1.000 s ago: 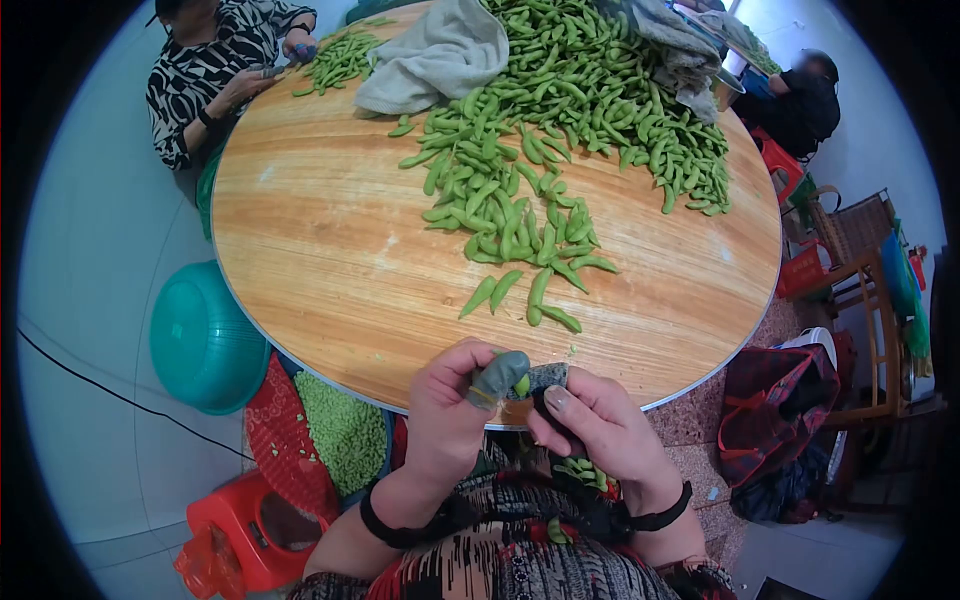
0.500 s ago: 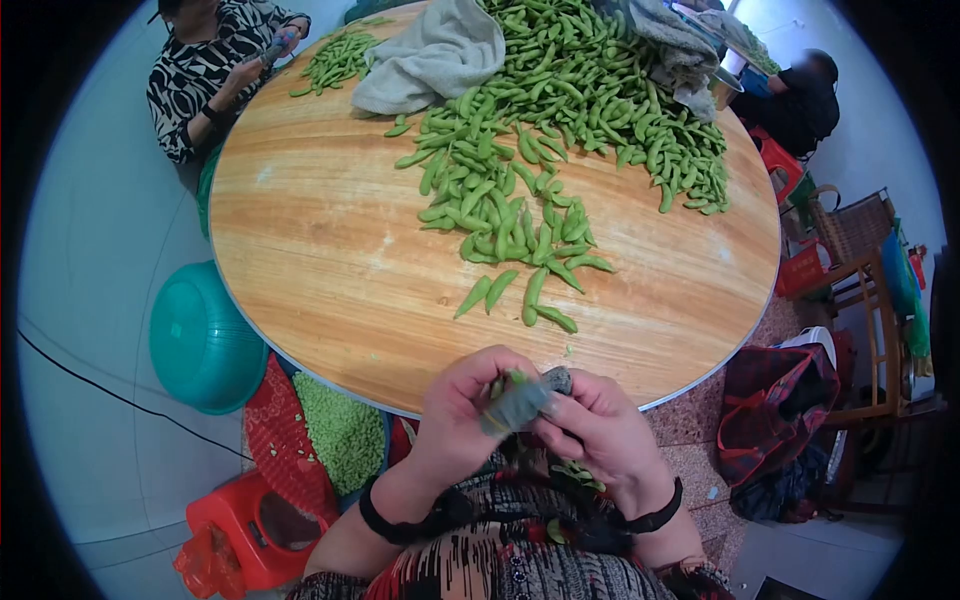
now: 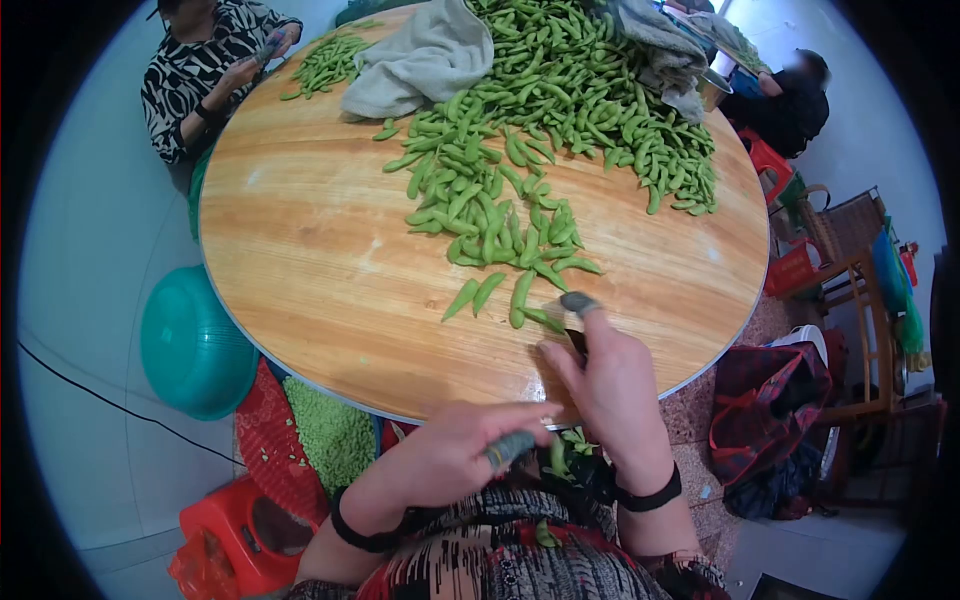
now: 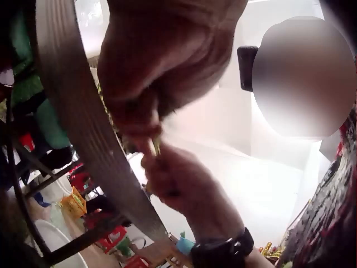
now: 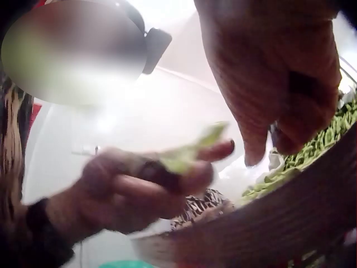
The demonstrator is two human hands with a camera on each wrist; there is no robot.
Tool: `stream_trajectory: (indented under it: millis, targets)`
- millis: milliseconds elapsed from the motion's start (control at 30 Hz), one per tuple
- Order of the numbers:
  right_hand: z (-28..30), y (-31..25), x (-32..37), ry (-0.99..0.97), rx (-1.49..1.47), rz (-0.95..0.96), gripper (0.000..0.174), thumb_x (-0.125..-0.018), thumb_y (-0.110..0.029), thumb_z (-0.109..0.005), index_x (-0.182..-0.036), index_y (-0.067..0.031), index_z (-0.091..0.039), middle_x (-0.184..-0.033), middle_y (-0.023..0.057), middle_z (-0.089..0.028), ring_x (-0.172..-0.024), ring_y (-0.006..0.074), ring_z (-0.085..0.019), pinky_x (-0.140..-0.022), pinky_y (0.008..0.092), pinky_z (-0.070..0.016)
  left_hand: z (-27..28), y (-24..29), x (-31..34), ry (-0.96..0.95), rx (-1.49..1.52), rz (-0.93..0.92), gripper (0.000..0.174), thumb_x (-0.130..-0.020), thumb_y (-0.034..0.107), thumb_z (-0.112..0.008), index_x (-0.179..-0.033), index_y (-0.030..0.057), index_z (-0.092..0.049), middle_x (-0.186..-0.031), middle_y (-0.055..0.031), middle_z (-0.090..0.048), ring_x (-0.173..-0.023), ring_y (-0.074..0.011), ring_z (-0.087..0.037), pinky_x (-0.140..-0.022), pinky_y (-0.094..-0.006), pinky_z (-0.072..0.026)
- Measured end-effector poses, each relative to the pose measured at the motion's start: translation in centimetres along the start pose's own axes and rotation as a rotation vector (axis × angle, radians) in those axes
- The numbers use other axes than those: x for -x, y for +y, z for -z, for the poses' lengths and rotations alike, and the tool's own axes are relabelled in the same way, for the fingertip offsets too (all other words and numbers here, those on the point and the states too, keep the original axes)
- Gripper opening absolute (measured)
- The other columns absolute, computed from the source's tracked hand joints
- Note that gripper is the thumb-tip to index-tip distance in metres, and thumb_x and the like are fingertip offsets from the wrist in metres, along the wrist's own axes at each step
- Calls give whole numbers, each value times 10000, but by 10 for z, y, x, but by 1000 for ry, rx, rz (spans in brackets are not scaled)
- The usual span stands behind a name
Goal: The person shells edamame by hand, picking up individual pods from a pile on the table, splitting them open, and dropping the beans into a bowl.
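Note:
Above the wooden table's [image 3: 330, 330] near edge, my right hand [image 3: 620, 390] reaches over the closest green pods [image 3: 543, 320], thumb and covered index finger apart. My left hand [image 3: 440, 460] is lower and to the left, its index finger extended and a grey-green cover on its thumb. Beside the left fingertips is a blurred green pod [image 3: 558, 460]. The right wrist view has that pod [image 5: 189, 156] across the fingers of my left hand [image 5: 134, 190], too blurred to show any grip. A loose spread of pods [image 3: 480, 205] leads back to a large heap [image 3: 570, 80].
A grey cloth [image 3: 425, 60] lies by the heap. Left of the table are a teal basin [image 3: 195, 340], shelled beans [image 3: 330, 430] and a red stool [image 3: 240, 530]. A plaid bag [image 3: 765, 410] stands to the right. Two people sit at the far left and far right.
My hands have parted from working together above the table's edge. The right has moved forward to the pods, its fingers spread; the left has gone down, its index finger straightened. The view has shifted slightly.

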State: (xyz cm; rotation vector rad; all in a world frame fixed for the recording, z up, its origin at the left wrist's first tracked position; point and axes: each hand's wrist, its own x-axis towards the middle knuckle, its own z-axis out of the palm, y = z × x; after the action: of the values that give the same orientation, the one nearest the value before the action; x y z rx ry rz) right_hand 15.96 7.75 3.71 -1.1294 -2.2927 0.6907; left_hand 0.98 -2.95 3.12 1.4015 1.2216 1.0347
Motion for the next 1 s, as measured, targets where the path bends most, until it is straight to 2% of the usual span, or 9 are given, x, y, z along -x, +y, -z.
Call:
stream_trajectory:
  millis: [100, 200, 233, 300, 433, 567, 633, 767, 1000]
  targets:
    - [-9, 7, -2, 3, 267, 37, 208, -820, -167, -618, -893, 20, -563, -643, 159, -581, -551, 272, -574, -507, 343, -442, -1, 0, -2, -149, -91, 5, 407, -825, -4, -526, -1229, 30, -490, -889, -82, -637, -834, -179, -607, -773, -288, -454]
    - [-2, 2, 7, -254, -748, -290, 203, -891, -170, -544, -970, 17, -546, -615, 3, -526, -527, 67, -466, -479, 223, -381, 0, -3, -10, 335, 382, 90, 394, -845, 52, -564, -1226, 0, -476, -928, -37, -615, -642, -63, -497, -564, -170, -382]
    - [1, 1, 9, -260, -749, -293, 203, -891, -170, -544, -970, 17, -546, -615, 3, -526, -527, 67, -466, -479, 223, -381, 3, -3, -9, 339, 384, 96, 394, -845, 52, -564, -1226, 0, -476, -928, -37, -615, -642, -63, -497, -564, -170, -382]
    - [10, -2, 10, -626, -1421, -484, 182, -924, -167, -492, -970, -1, -553, -654, -36, -508, -519, 32, -416, -479, 171, -334, 7, -7, -8, 204, 1115, 143, 361, -826, 34, -573, -1179, -12, -507, -919, -45, -594, -630, -47, -460, -512, -144, -332]
    - [10, -20, 19, -540, -1082, -396, 211, -956, -196, -427, -891, -22, -526, -661, -24, -489, -539, 28, -398, -478, 169, -316, 0, -17, -11, 321, 1095, -49, 289, -772, -6, -600, -1059, -18, -568, -954, -81, -601, -664, -42, -489, -499, -133, -321]
    - [9, -16, 22, -570, -1058, -341, 223, -957, -189, -422, -830, -34, -520, -655, -27, -489, -534, 28, -399, -472, 178, -319, 1, -14, -10, 356, 955, -79, 251, -759, -17, -611, -1009, -9, -583, -952, -77, -601, -699, -59, -517, -552, -152, -370]
    - [8, -17, 22, -561, -1030, -320, 229, -957, -187, -420, -822, -32, -521, -649, -29, -487, -530, 28, -399, -467, 180, -317, -3, -9, -12, 466, 727, -58, 161, -771, -23, -579, -929, -19, -604, -863, -63, -619, -795, -115, -575, -741, -223, -438]
    - [3, -11, 24, -601, -1134, -373, 204, -954, -166, -423, -858, -20, -528, -660, -16, -488, -508, 31, -386, -444, 171, -296, -9, -14, -14, 545, 526, -159, 131, -802, -19, -566, -922, -7, -619, -863, -52, -612, -774, -113, -573, -726, -227, -442]
    - [9, -16, 28, -727, -1587, -650, 146, -943, -134, -443, -964, -11, -521, -715, 27, -501, -481, 33, -349, -419, 143, -253, 3, -19, -12, 142, 935, -87, 136, -803, 47, -592, -919, -14, -627, -821, -52, -577, -705, -102, -533, -622, -196, -411]
